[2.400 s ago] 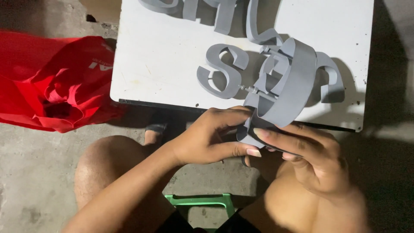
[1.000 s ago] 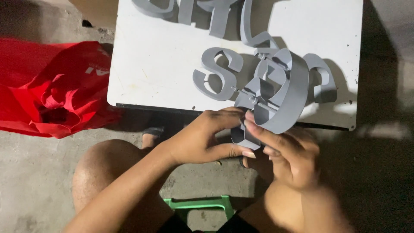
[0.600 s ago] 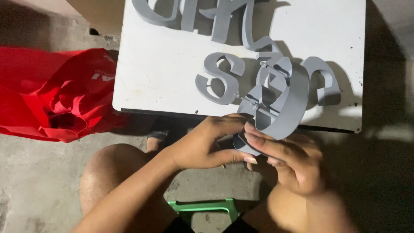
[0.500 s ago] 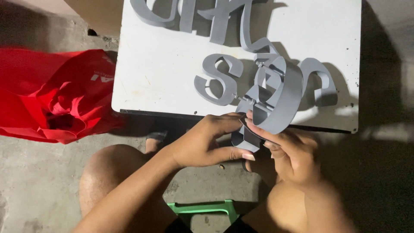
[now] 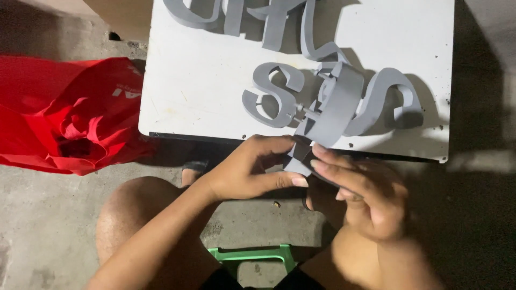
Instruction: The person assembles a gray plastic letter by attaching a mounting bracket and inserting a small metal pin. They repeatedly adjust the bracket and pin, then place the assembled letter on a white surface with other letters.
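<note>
While the left hand (image 5: 247, 174) steadies its lower end, a grey strip (image 5: 332, 110) is pinched by right hand (image 5: 365, 196) fingers above the table (image 5: 204, 80), seemingly for bending

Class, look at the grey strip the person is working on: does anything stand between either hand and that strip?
Nothing visible does. The left hand and right hand both already pinch the near end of the grey strip at the white board's front edge; its far part curves up over the grey letters.
</note>
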